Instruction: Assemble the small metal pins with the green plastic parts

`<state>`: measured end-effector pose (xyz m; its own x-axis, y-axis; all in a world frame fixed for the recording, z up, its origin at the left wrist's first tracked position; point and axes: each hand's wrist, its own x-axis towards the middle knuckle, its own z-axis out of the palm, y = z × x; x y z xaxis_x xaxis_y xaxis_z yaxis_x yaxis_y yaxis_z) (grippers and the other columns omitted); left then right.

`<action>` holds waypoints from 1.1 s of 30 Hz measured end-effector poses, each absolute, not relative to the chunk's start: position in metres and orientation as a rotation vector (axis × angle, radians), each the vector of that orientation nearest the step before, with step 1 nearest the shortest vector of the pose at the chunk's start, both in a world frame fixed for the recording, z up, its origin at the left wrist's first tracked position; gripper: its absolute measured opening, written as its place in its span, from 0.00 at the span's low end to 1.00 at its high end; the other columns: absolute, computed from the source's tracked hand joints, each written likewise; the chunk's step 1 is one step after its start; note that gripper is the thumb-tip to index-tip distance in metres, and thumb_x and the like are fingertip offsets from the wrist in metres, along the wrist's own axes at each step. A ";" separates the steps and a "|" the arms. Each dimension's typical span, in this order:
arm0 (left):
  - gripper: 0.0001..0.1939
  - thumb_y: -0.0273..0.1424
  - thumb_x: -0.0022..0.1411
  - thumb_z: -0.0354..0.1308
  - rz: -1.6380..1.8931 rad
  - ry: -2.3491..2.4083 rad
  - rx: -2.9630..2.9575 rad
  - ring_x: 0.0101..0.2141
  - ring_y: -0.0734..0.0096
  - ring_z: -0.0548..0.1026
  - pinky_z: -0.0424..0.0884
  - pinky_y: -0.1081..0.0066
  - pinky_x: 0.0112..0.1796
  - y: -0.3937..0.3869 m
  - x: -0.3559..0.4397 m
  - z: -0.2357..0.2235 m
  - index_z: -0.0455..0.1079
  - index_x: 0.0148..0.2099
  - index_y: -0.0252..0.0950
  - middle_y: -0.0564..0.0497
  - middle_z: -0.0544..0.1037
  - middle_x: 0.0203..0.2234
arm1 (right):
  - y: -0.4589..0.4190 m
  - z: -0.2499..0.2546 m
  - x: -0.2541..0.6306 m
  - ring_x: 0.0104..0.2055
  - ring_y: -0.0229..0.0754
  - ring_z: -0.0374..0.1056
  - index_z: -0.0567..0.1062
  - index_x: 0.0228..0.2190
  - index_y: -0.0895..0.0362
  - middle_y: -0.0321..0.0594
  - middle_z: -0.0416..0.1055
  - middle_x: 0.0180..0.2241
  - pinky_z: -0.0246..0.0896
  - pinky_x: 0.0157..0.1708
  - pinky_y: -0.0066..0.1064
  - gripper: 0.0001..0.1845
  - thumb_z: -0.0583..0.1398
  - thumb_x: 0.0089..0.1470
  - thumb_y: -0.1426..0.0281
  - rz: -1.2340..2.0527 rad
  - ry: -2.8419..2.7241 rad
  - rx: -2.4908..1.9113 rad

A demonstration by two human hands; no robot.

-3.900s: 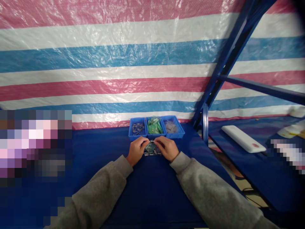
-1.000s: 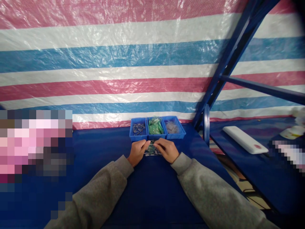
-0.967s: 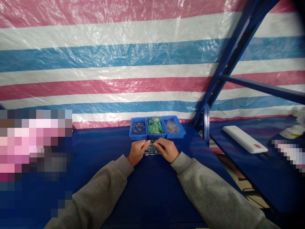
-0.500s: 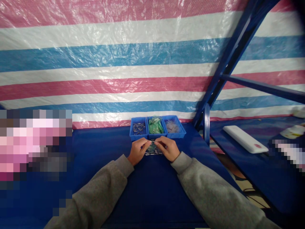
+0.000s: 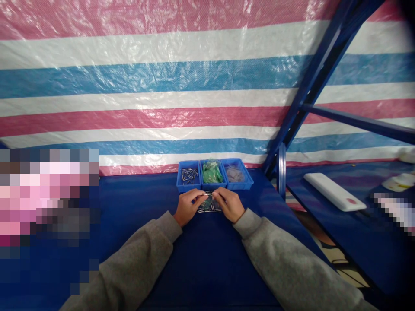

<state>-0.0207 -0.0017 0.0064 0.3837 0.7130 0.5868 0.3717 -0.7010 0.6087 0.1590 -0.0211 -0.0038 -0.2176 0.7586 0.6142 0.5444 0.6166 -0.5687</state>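
My left hand is closed in a pinch on a thin silvery rod. Facing it, my right hand has thumb and forefinger pressed together; whatever lies between them is too small to make out. Under and between the fingertips is a pile of small metal rods with something greenish, partly covered by both hands. Just beyond stand three joined blue bins: the left bin holds loose metal rods, the middle one a green plastic bag, the right one clear, filmy bags or pieces.
A blue tabletop lies under my forearms. Behind it hangs a striped plastic sheet. At the right are a blue metal frame and another blue table with a long white case. A pixelated area covers the left.
My hands stay over the pile, with their fingertips slightly farther apart. The silvery rod at my left fingertips shows more clearly. The whole view has shifted slightly.
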 end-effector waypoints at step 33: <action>0.11 0.31 0.64 0.46 1.168 0.998 2.258 0.23 0.77 0.70 0.66 0.76 0.32 0.003 -0.021 -0.003 0.68 0.41 0.34 0.55 0.71 0.20 | -0.020 -0.007 0.159 0.30 0.38 0.66 0.71 0.33 0.56 0.40 0.70 0.28 0.60 0.32 0.28 0.11 0.52 0.58 0.65 0.266 -1.928 -1.017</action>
